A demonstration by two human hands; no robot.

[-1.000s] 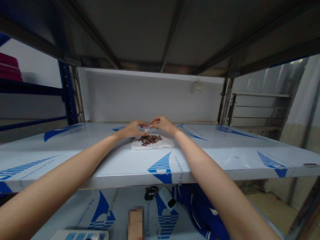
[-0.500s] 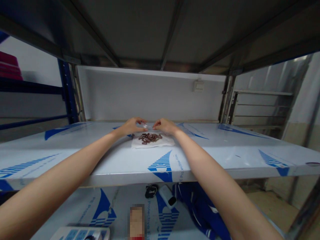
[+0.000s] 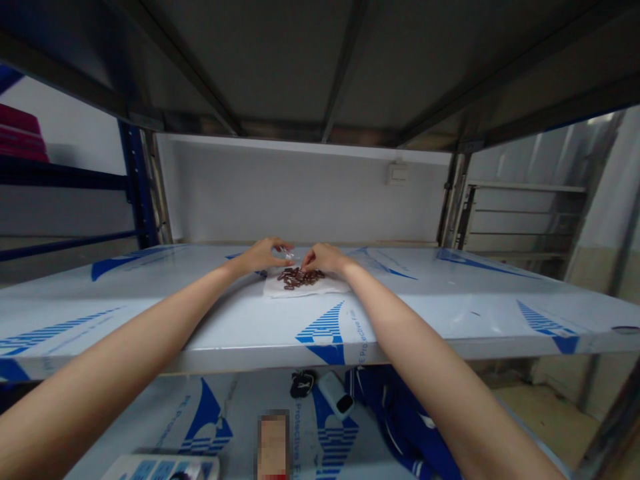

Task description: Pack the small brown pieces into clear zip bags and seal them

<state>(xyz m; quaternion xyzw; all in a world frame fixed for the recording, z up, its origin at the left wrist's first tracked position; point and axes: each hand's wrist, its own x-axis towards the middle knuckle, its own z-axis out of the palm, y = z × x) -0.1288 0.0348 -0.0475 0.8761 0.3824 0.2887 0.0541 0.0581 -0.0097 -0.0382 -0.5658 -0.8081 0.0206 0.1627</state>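
A heap of small brown, shiny loop-shaped pieces (image 3: pixel 295 279) lies on a folded white cloth (image 3: pixel 320 289) on the shelf. Behind the heap, my left hand (image 3: pixel 263 255) curves its thumb and fingers around a clear plastic bag (image 3: pixel 289 255), which shows mainly by its glints. My right hand (image 3: pixel 326 259) has its fingertips pinched together down at the back of the heap, touching the pieces. Whether a piece sits between those fingertips is too small to make out.
The film-covered shelf (image 3: pixel 430 313) runs across at mid-height, with a dark metal shelf (image 3: pixel 280 73) overhead. Below are blue clothing (image 3: pixel 400 420), a light-coloured device (image 3: pixel 334 395), a small black item (image 3: pixel 303 384) and a white box (image 3: pixel 145 467). Metal posts (image 3: pixel 453 193) stand at the back.
My right hand has moved from the bag's side down and slightly left onto the brown pieces. My left hand stays almost in place with the clear bag.
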